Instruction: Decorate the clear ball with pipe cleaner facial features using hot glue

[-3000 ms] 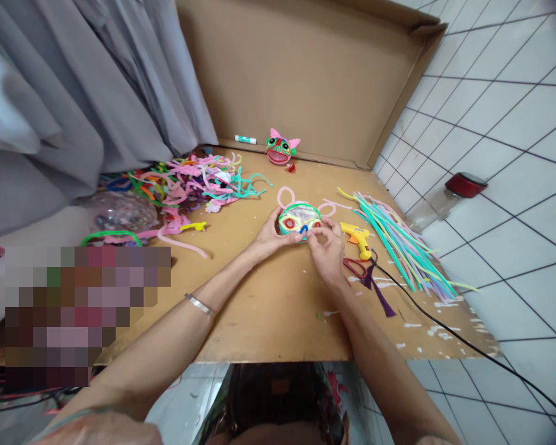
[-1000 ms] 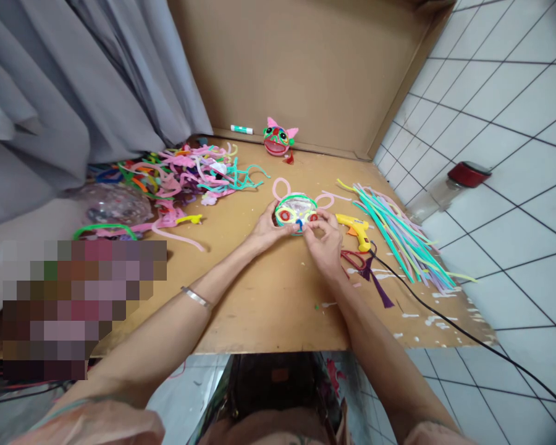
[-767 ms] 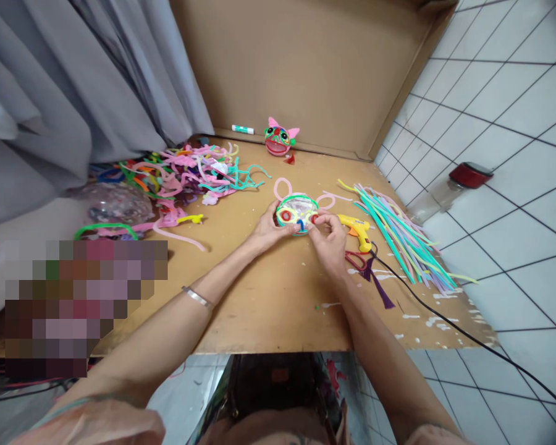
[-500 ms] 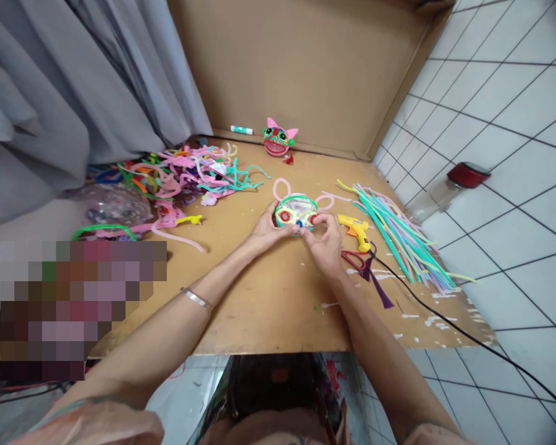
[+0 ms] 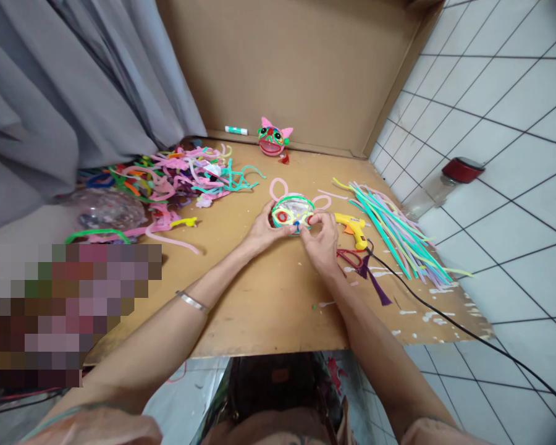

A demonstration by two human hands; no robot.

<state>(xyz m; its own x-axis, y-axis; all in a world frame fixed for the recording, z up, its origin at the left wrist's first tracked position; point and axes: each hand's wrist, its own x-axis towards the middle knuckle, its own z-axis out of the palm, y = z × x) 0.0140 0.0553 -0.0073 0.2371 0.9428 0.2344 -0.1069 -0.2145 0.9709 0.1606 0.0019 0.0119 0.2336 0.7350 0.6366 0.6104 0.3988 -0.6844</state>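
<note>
Between my hands is a round pipe-cleaner animal face (image 5: 294, 206) with a green rim, red and yellow eyes, a blue nose and two pink loop ears. My left hand (image 5: 265, 231) grips its left side, thumb along the lower edge by the nose. My right hand (image 5: 322, 240) holds the lower right side, its thumb and index finger at the nose and right eye, partly covering that eye. A yellow glue gun (image 5: 354, 230) lies just right of my right hand, near a red cord with a purple tassel (image 5: 377, 285).
A finished-looking pink-eared face (image 5: 273, 139) and a glue stick (image 5: 236, 130) are at the back board. Tangled pipe cleaners (image 5: 180, 173) heap at the left; a bundle of straight pipe cleaners (image 5: 393, 228) lies at the right. The glue gun's black cable (image 5: 438, 315) runs off the table edge. A lidded jar (image 5: 445, 185) stands by the tiled wall.
The whole view has shifted slightly left. Both hands keep nearly the same hold on the animal face, with the fingers still at its nose.
</note>
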